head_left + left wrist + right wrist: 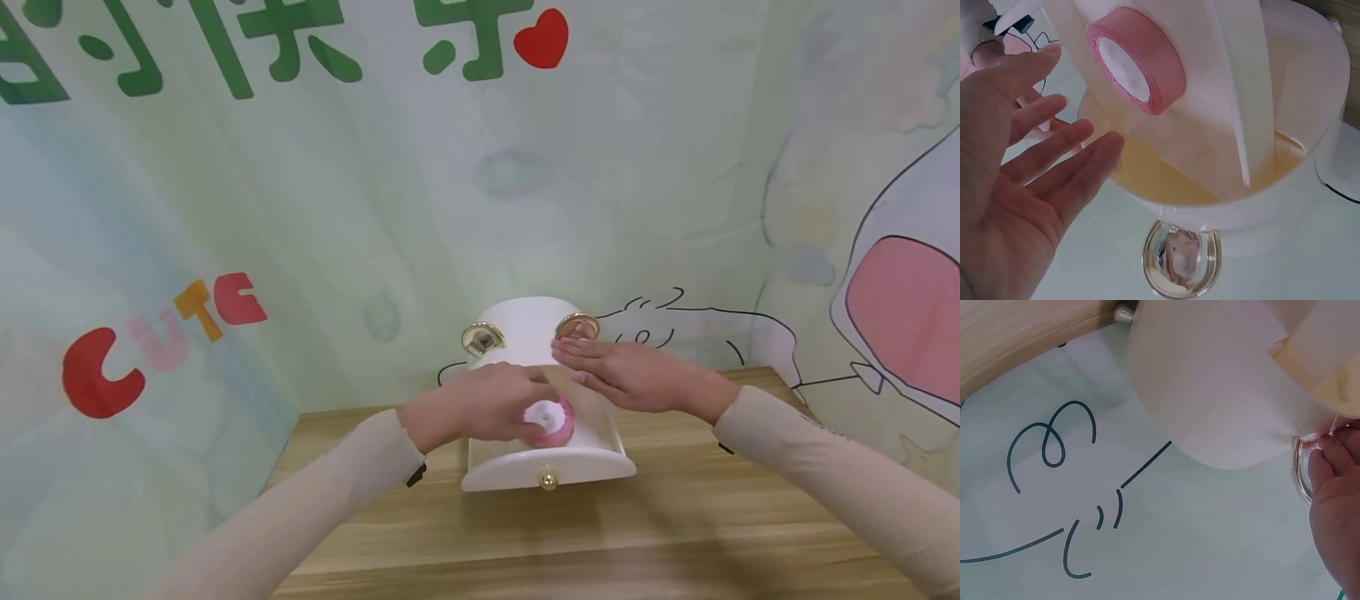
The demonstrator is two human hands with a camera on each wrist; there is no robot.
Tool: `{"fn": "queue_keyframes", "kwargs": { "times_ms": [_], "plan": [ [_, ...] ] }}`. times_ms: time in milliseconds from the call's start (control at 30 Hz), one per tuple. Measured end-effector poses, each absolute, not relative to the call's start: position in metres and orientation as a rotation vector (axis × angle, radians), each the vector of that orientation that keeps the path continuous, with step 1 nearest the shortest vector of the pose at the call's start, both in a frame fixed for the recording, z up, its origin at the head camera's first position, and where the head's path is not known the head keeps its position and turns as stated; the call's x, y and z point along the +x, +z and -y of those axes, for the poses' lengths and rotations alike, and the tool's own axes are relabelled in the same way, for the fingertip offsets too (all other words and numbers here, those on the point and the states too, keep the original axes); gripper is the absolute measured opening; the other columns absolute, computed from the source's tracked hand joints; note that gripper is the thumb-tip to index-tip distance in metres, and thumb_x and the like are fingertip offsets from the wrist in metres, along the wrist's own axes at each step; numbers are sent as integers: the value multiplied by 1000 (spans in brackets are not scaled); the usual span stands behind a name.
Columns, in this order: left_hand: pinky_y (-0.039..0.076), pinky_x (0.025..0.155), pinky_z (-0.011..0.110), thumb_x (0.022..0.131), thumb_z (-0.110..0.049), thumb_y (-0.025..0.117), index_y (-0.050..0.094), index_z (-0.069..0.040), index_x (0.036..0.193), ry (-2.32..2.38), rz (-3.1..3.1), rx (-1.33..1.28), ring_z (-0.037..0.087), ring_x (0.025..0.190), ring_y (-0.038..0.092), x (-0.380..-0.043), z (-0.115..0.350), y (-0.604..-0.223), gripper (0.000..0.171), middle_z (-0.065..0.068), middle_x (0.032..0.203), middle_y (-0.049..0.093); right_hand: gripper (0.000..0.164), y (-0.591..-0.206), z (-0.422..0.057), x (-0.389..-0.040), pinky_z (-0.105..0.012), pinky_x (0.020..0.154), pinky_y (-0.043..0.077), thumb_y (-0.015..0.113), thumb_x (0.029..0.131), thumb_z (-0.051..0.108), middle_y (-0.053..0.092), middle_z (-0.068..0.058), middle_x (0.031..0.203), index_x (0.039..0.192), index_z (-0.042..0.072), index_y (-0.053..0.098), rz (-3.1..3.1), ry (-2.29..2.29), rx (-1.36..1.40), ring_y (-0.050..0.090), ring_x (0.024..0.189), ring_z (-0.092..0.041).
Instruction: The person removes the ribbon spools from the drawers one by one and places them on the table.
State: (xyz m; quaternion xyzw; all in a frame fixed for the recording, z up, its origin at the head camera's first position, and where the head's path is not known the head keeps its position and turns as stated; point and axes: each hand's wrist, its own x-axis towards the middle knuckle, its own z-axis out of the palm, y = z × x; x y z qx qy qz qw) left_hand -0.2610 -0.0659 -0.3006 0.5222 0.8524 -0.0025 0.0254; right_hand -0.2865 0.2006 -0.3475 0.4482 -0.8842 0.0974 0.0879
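A roll of pink ribbon (567, 421) with a white core lies in the pulled-out drawer of a white box (525, 321). In the left wrist view the same ribbon roll (1160, 69) leans against no finger. Over the drawer, my left hand (487, 402) hovers beside the roll with fingers loosely extended; in its wrist view the left hand (1041, 162) has nothing in its grasp. My right hand (637, 372) reaches to the box's top front edge with straight fingers, the fingertips right by one round gold ear (577, 327).
The drawer front (502, 472) is curved and carries a small gold knob (549, 479). Another gold ear (482, 338) sits on the box's left side. Beneath is a wood-grain table (420, 542), with a printed cloth backdrop (360, 208) close behind the box.
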Motion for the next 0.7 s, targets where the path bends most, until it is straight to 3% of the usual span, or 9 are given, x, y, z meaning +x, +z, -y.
{"fn": "queue_keyframes", "kwargs": {
  "times_ms": [167,400,700],
  "plan": [
    [57,103,40,96,-34,76,70,-15,132,-32,-2608,1626,21,117,71,-264,56,-305,41,3,135,69,50,-347,-200,-286,-48,120,45,46,112,30,45,-7,165,157,9,47,2633,274,1331,44,154,-25],
    [59,92,36,95,-34,74,75,-20,115,-64,-2577,1754,14,99,66,-272,49,-312,24,-2,114,71,51,-345,-200,-286,-48,119,45,47,112,32,45,-6,165,158,10,47,2632,268,1331,44,154,-25],
    [55,100,29,93,-32,76,73,-15,121,-117,-2539,1745,13,106,69,-281,45,-323,33,-1,116,74,50,-346,-201,-285,-49,118,46,47,112,30,45,-8,165,157,9,47,2625,258,1338,46,152,-27]
  ]
}}
